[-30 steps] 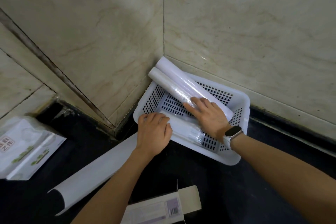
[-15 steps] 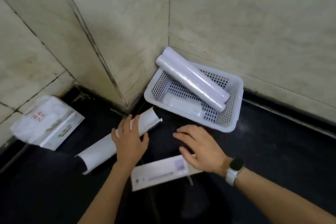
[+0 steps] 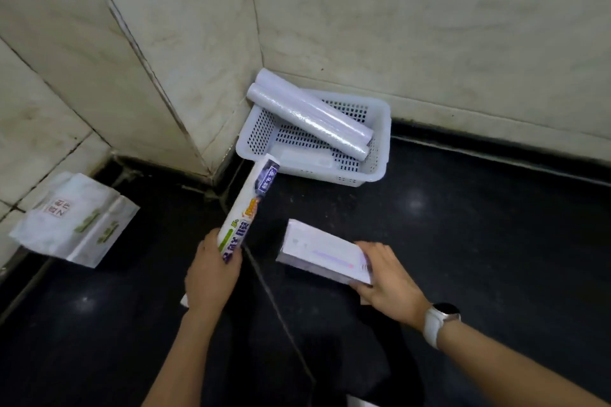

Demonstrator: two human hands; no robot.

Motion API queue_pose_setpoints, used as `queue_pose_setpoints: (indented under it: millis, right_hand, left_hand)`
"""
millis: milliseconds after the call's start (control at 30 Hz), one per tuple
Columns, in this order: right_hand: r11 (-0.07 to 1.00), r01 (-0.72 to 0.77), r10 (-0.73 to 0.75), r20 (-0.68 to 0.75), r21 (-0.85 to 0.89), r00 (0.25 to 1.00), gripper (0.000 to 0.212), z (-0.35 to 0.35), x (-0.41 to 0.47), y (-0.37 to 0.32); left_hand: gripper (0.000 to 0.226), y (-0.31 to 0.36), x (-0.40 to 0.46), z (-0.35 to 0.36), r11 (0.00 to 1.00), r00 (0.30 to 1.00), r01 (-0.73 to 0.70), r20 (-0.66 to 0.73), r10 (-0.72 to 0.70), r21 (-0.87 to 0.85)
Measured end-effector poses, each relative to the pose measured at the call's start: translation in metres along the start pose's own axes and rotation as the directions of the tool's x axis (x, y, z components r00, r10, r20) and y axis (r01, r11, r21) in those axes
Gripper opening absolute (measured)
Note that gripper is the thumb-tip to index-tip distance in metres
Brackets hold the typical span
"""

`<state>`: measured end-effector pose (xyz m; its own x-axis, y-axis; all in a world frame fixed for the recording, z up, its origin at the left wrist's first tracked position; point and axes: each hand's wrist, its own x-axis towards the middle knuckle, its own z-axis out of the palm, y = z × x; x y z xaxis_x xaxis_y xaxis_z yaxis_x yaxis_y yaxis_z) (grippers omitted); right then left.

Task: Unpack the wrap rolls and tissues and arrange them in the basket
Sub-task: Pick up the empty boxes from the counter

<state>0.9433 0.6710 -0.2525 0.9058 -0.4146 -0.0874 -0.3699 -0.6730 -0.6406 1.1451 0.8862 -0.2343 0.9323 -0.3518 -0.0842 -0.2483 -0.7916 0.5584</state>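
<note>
A white perforated basket [image 3: 380,139] stands in the wall corner on the dark floor. Two long wrap rolls [image 3: 310,116] lie diagonally across it, their far ends propped on the rim, and a smaller white item [image 3: 304,155] rests on its bottom. My left hand [image 3: 211,271] grips the near end of a printed wrap roll sleeve [image 3: 248,205], which points up toward the basket. My right hand [image 3: 386,281] holds a flat white box [image 3: 324,254] lifted off the floor. A tissue pack [image 3: 76,221] lies at the left by the wall.
Marble walls meet in a corner right behind the basket, with a second wall step on the left. The black glossy floor stretches to the right and toward me. A white watch sits on my right wrist [image 3: 439,324].
Both hands left the basket and drew back toward me. My left hand picked up the long sleeve from the floor and my right hand picked up the flat box.
</note>
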Motion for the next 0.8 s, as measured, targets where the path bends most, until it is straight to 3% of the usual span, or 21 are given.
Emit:
queue_pose_setpoints:
  millis: [100, 200, 333, 433, 500, 567, 700, 800]
  right_hand:
    - [0.974, -0.188, 0.208, -0.168, 0.128, 0.964, 0.056, -0.014, -0.064, 0.025]
    - [0.915, -0.348, 0.396, -0.294, 0.203, 0.87, 0.06, -0.026, -0.142, 0.051]
    - [0.777, -0.497, 0.628, -0.424, 0.387, 0.652, 0.067, -0.034, -0.262, 0.073]
    - [0.687, -0.477, 0.726, -0.475, 0.548, 0.498, 0.063, -0.031, -0.362, 0.081]
    - [0.635, -0.438, 0.771, -0.497, 0.636, 0.397, 0.052, -0.026, -0.434, 0.081]
    - [0.574, -0.416, 0.818, -0.519, 0.705, 0.249, 0.039, -0.017, -0.511, 0.081]
    - [0.379, -0.33, 0.887, -0.441, 0.864, -0.135, 0.036, 0.01, -0.655, 0.073]
    - [0.22, -0.169, 0.877, -0.271, 0.961, -0.398, 0.039, 0.038, -0.742, 0.064]
  left_hand:
    - [0.044, 0.04, -0.037, 0.025, 0.989, 0.989, -0.123, 0.067, 0.128, -0.077]
    - [0.049, 0.083, -0.086, 0.055, 0.971, 0.959, -0.218, 0.162, 0.231, -0.095]
    - [0.051, 0.136, -0.181, 0.091, 0.927, 0.879, -0.354, 0.292, 0.376, -0.127]
    - [0.054, 0.166, -0.269, 0.117, 0.891, 0.779, -0.414, 0.435, 0.452, -0.185]
    - [0.053, 0.181, -0.331, 0.138, 0.868, 0.677, -0.429, 0.547, 0.492, -0.25]
    - [0.048, 0.196, -0.396, 0.16, 0.837, 0.542, -0.456, 0.651, 0.531, -0.302]
    - [0.039, 0.229, -0.526, 0.203, 0.739, 0.206, -0.557, 0.8, 0.564, -0.378]
    - [0.034, 0.247, -0.625, 0.229, 0.696, -0.026, -0.577, 0.862, 0.507, -0.427]
